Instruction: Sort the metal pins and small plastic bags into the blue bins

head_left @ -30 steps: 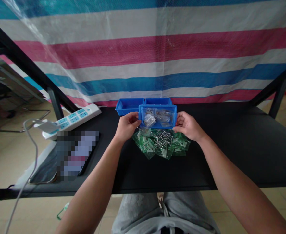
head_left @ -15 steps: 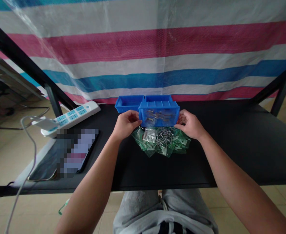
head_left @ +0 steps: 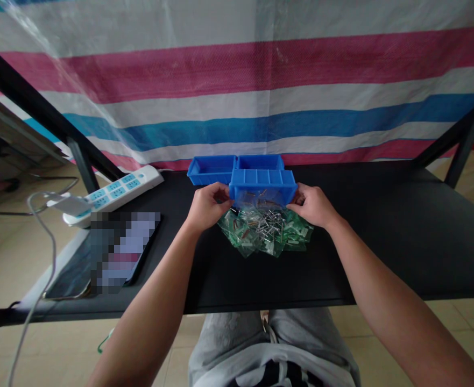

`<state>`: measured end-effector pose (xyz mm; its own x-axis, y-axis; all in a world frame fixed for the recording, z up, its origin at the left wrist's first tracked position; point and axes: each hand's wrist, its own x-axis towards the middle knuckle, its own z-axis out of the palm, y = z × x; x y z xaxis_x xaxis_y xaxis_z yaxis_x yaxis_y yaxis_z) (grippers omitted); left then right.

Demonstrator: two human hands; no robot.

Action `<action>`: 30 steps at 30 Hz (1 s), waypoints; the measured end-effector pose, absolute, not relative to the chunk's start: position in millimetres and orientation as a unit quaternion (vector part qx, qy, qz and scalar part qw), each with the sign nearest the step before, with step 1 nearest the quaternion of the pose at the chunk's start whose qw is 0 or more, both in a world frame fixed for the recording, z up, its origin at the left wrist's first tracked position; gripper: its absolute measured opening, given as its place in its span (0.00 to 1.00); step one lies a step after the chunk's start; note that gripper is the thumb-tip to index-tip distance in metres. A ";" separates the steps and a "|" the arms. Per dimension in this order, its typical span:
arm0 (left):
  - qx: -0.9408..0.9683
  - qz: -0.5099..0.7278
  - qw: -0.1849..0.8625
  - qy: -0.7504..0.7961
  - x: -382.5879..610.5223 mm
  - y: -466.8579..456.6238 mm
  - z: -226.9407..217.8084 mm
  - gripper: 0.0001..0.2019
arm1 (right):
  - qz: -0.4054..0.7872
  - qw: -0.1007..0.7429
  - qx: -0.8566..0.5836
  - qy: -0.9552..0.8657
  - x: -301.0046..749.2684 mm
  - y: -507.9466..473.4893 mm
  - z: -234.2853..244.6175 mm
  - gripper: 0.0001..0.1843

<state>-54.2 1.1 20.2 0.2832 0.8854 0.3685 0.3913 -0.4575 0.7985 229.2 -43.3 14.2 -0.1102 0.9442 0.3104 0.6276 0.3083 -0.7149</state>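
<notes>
Both hands grip a blue plastic bin (head_left: 263,184) by its two ends. My left hand (head_left: 210,207) is closed on its left end and my right hand (head_left: 314,206) on its right end. The bin is tipped steeply toward me, its ribbed outside facing up. Clear bags with small metal pieces (head_left: 261,199) show at its lowered opening. Right below lies a heap of green-tinted plastic bags (head_left: 242,236) with loose silvery metal parts (head_left: 272,221), perhaps screws. Behind the tipped bin stand two more blue bins, a left one (head_left: 212,180) and a right one (head_left: 260,161).
On the left of the black table (head_left: 390,231) lie a white power strip (head_left: 140,184) with a plugged-in charger (head_left: 69,205) and cable, and a phone-like device (head_left: 69,277) beside a pixelated area. A striped sheet (head_left: 220,70) hangs behind; black frame bars slope at both sides.
The bin has tipped further toward me, and its inside is less visible. Bags and metal pieces have slid down out of it onto the heap. Both hands keep their grip.
</notes>
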 end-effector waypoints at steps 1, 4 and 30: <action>0.749 0.415 0.285 0.430 -54.5 0.7 20.6 0.06 | 0.202 0.372 -0.552 -0.718 228.9 -43.7 15.4 0.09; 0.762 0.412 0.261 0.427 -55.7 -0.5 22.1 0.05 | 0.179 0.368 -0.555 -0.724 228.8 -45.9 18.7 0.08; 0.780 0.502 0.002 0.374 -45.7 -6.9 19.9 0.01 | 0.042 0.434 -0.480 -0.761 229.2 -47.9 23.1 0.06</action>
